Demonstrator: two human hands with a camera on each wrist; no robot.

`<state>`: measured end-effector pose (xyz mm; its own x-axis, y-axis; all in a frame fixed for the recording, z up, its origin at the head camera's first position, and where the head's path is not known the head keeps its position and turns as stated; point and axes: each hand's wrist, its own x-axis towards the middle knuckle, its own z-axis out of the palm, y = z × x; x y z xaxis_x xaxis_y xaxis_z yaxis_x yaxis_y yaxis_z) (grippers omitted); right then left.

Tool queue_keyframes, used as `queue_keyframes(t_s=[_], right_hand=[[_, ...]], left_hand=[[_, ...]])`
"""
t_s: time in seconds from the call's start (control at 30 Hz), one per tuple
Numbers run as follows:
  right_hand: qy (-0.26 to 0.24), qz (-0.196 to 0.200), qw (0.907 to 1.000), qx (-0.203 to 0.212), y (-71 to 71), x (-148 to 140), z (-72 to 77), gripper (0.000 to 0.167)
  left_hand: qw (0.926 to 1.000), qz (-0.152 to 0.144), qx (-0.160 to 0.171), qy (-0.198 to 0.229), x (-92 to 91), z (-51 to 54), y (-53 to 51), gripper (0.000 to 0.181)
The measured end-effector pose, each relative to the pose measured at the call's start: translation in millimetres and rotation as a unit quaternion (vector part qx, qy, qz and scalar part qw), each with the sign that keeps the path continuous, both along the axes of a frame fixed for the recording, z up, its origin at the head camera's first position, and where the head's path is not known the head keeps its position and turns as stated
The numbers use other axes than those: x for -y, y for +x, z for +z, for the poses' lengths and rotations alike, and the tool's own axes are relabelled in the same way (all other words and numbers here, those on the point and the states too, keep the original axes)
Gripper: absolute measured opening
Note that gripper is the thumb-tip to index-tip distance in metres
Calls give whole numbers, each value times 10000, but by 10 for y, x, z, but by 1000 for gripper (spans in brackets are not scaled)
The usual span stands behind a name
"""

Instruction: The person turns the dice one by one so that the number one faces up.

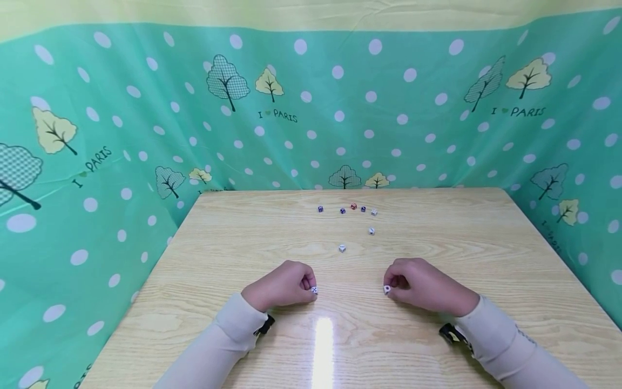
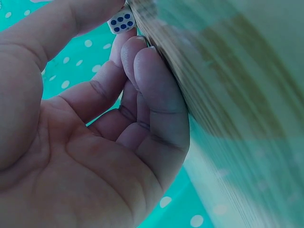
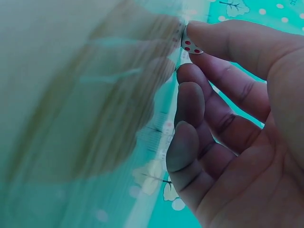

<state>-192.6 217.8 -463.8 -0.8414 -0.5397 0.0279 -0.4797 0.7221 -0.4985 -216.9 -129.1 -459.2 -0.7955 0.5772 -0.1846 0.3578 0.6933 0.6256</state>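
My left hand (image 1: pixel 288 284) pinches a white die (image 1: pixel 314 290) between thumb and index finger, low at the tabletop. In the left wrist view that die (image 2: pixel 121 20) shows a face of dark blue pips. Across from it, my right hand (image 1: pixel 421 284) pinches another white die (image 1: pixel 386 289). Red pips mark the side of this die (image 3: pixel 191 46) in the right wrist view. The other fingers of both hands are curled in near the wood. Beyond the hands, a white die (image 1: pixel 342 248) lies on the table, and a second white die (image 1: pixel 371 231) sits farther back.
Toward the table's (image 1: pixel 233 232) back edge lie a dark blue die (image 1: pixel 320 209), two more blue ones, a red die (image 1: pixel 353 206) and a white die (image 1: pixel 374 212). A green dotted curtain (image 1: pixel 335 129) hangs behind and along both sides.
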Motion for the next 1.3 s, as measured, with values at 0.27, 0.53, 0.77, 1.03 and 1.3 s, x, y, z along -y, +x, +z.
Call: queue_keyframes(t_s=[0.27,0.53,0.77,1.03,1.3], right_hand=[[82,-481,9987,139,-65,-105,17,16],[165,-755,9970,25,-183,-284,43,14],[248,-1042,9941,-151,-249,-462,83,13],[314,-1274,9905,-401,-331,-675,56,10],[325,-1634,9857,-239,-391,-781,31,10]], left_hand=[[10000,4,1,-3,3,-16,-9,15],[10000,18,32,9,15,7,0,14],[10000,3,5,20,4,-5,-8,15],[10000,-7,-22,32,1,-37,-14,16],[10000,3,-82,26,9,-47,-17,16]])
